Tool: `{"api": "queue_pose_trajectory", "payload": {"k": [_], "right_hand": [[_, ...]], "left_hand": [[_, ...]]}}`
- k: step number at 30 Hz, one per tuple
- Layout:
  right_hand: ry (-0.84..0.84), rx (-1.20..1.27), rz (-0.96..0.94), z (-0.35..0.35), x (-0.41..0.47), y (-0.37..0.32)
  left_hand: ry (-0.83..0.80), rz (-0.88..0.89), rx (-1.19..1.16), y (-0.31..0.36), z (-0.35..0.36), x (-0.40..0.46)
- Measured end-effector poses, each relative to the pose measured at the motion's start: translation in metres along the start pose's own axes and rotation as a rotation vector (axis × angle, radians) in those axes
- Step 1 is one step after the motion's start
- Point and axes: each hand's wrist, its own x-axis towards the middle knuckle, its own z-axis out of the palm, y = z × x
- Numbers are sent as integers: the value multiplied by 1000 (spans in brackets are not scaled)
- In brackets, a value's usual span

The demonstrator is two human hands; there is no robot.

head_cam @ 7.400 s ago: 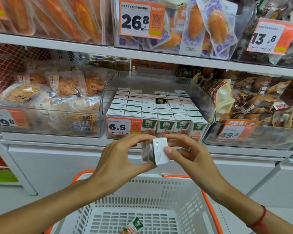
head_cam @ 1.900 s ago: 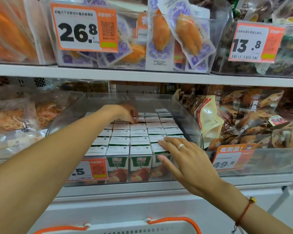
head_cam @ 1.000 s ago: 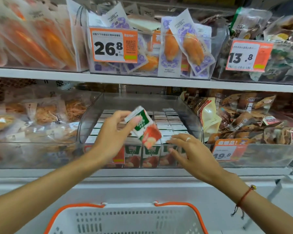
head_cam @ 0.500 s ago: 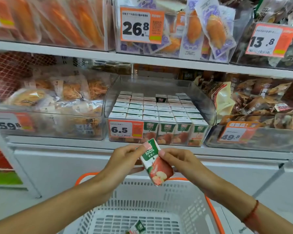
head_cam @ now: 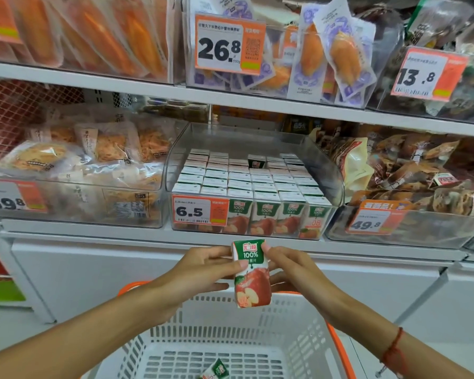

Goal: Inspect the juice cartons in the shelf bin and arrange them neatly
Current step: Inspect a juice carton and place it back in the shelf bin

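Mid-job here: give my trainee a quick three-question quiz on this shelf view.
1. True or false: both hands, left hand and right hand, grip the held carton.
2. Which price tag is on the juice bin? A 26.8, B 6.5, C 49.8
3. Fill in: another carton lies in the white ____.

Key: 1 true; 2 B; 3 basket.
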Motion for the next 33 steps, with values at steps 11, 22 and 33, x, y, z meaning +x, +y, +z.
{"api": "queue_pose_trajectory", "payload": {"k": [11, 22, 33], "right_hand": [[-134, 162, -89, -3, -3, 2], [196, -240, -337, 17, -12, 3], [-205, 189, -15, -5, -2, -2]], "left_hand": [[92, 67, -159, 1, -5, -1], [245, 39, 5, -4, 8, 3], [59, 58, -50, 8, -5, 0]]}}
